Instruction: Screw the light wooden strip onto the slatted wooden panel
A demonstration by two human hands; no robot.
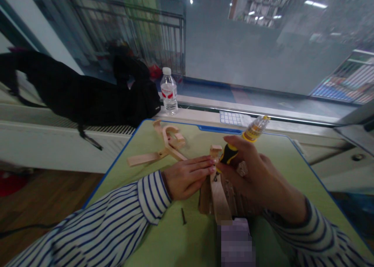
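Note:
My right hand (260, 175) is closed around a screwdriver (253, 130) with a black and yellow grip and a clear end. The screwdriver slants down to the left, its tip end beside a pale wooden piece (221, 201). A small dark metal part shows on that wood just under the tip. My left hand (188, 177) reaches in from the left, its fingertips together on the wooden piece close to the screwdriver. Below the wood lies a brown ridged block (206, 199), partly hidden by my hands. A loose screw (183, 216) rests on the green tabletop (163, 243).
Other joined wooden parts (168, 144) lie at the table's back left. Beyond the table's blue edge, a water bottle (169, 92) stands on the sill beside a black bag (99, 97). A blurred purple object (236, 241) is at the near edge.

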